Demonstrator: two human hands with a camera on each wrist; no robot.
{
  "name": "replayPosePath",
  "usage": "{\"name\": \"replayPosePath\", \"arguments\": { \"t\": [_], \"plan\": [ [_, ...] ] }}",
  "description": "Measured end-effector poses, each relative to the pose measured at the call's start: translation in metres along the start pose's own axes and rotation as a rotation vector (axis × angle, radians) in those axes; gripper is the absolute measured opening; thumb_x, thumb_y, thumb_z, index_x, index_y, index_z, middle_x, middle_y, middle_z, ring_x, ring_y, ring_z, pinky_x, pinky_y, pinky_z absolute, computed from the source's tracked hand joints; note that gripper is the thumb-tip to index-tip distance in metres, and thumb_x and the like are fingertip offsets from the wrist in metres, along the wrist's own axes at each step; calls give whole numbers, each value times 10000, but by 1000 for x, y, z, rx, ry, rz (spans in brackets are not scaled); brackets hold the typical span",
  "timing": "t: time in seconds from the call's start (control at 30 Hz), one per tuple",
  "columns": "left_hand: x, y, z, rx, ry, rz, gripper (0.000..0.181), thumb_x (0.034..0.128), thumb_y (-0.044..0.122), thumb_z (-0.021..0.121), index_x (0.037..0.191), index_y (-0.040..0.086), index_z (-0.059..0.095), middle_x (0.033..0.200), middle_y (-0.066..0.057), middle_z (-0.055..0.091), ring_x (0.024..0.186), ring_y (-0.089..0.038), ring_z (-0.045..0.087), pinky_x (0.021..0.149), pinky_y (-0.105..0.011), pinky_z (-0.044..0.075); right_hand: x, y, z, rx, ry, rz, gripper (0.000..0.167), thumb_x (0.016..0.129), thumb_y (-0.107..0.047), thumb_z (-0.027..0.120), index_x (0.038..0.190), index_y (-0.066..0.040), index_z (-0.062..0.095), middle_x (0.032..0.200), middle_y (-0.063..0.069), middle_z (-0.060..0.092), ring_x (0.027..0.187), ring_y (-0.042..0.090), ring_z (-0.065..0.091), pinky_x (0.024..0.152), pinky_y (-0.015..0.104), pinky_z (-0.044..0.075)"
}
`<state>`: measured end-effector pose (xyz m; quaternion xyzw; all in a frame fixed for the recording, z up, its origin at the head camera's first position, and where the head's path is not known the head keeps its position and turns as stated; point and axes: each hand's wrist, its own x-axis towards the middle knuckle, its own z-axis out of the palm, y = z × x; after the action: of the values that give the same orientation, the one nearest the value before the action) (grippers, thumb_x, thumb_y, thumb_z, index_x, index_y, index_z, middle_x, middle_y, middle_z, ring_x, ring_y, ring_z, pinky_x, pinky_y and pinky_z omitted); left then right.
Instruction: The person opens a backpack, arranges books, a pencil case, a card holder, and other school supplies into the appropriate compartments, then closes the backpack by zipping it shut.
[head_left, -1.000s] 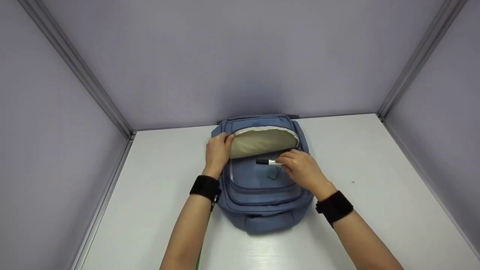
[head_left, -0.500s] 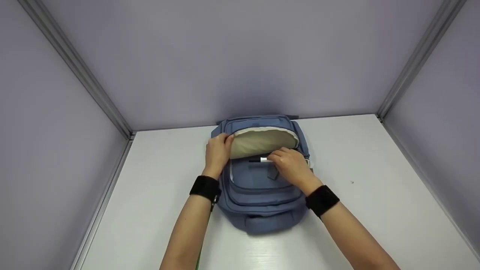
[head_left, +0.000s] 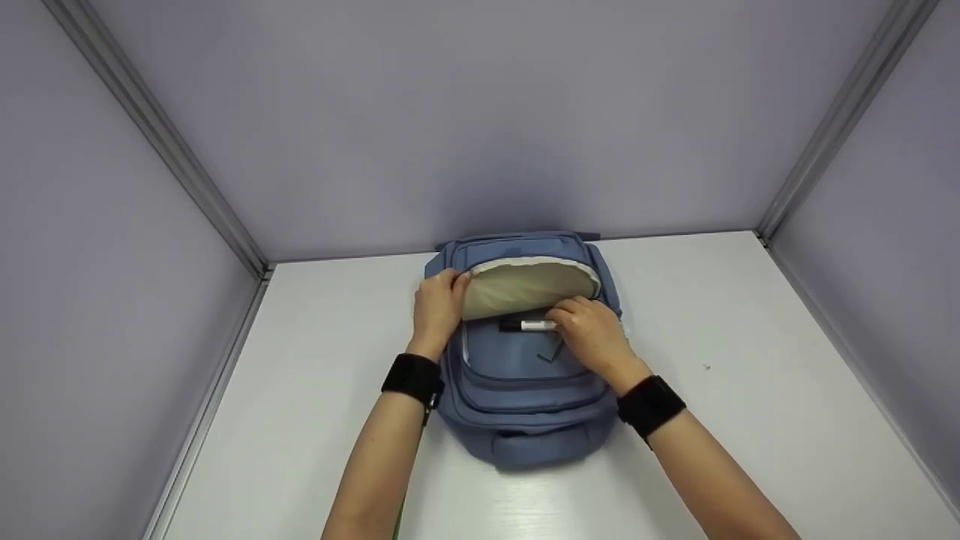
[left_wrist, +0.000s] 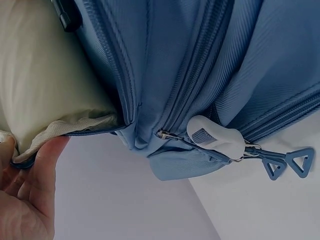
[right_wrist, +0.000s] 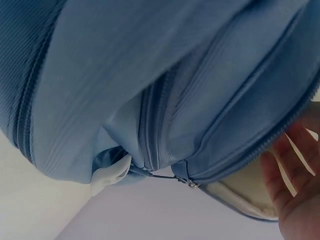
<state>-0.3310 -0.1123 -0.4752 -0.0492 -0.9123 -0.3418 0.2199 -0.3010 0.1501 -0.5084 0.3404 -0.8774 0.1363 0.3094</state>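
A blue backpack lies on the white table, its front pocket flap folded back to bare a cream lining. My left hand pinches the flap's edge at the left; thumb and fingertip grip it in the left wrist view. A marker with black cap and white barrel lies across the pocket opening; its cap also shows in the left wrist view. My right hand is at the marker's right end, hiding that end. In the right wrist view its fingers are straight and spread beside the pocket's zipper, with no marker visible between them.
A small grey-green tag shows on the pocket front. A white fob and blue triangular zipper pulls hang at the backpack's side. Grey panels enclose the table. A green strip shows beside the left forearm.
The right hand and marker have moved left over the pocket. In the last half second the hand has slid slightly back right, showing more white barrel. The left hand stays on the flap.
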Motion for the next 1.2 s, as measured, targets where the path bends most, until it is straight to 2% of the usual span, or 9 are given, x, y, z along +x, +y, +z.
{"name": "replayPosePath", "arguments": {
  "t": [0.17,0.37,0.5,0.57,0.63,0.73,0.9,1.03,1.2],
  "plan": [
    [0,1,-1,-4,7,7,296,981,296,619,832,56,707,760,-73,680,675,-260,626,642,-428,498,-1,1,-12,19,52,33,167,769,21,790,899,-59,722,869,55,684,776,265,641,630,434,500],
    [-4,1,-2,-17,10,8,286,976,297,626,847,58,716,753,-63,680,664,-251,624,633,-431,499,-2,7,-24,36,205,102,138,793,13,784,893,-26,699,837,84,655,720,286,641,615,431,519],
    [-8,1,-3,-40,16,27,271,967,288,640,850,56,717,715,-45,648,627,-226,585,604,-418,486,-2,13,-29,46,318,191,142,856,-20,735,986,-2,679,891,124,631,754,287,631,639,418,528],
    [-11,1,-4,-50,19,45,267,964,280,646,850,50,718,704,-41,640,614,-215,573,593,-410,482,-2,16,-31,54,338,231,200,896,-55,703,1084,2,666,968,155,618,831,306,623,690,434,527],
    [-14,0,-5,-58,23,69,264,963,271,648,853,42,718,706,-41,644,612,-202,576,589,-401,485,-3,18,-32,66,325,257,274,925,-92,683,1183,-7,646,1055,185,600,915,332,606,744,456,517],
    [-19,-1,-6,-68,22,97,252,961,259,651,860,39,720,725,-40,656,627,-184,585,595,-387,492,-4,20,-32,102,262,278,329,962,-125,644,1276,-30,623,1145,201,586,1002,359,580,819,480,493],
    [-29,-4,-7,-83,0,134,242,965,254,646,857,49,718,738,-27,650,644,-153,576,598,-357,488,-10,19,-32,233,159,299,292,994,-116,589,1263,-13,637,1178,178,613,1077,349,584,907,472,468],
    [-37,-6,-9,-114,-18,167,244,966,260,641,872,49,720,757,-22,655,664,-144,582,615,-342,494,-15,20,-35,338,96,314,271,988,-120,601,1236,-18,642,1168,145,628,1015,288,616,832,430,502],
    [-45,-9,-12,-147,-62,201,241,968,276,635,912,62,730,827,-24,684,715,-130,605,652,-320,505,-20,20,-39,362,61,269,200,920,-97,697,1108,-34,669,1058,109,661,915,246,643,728,396,519]
  ]
}}
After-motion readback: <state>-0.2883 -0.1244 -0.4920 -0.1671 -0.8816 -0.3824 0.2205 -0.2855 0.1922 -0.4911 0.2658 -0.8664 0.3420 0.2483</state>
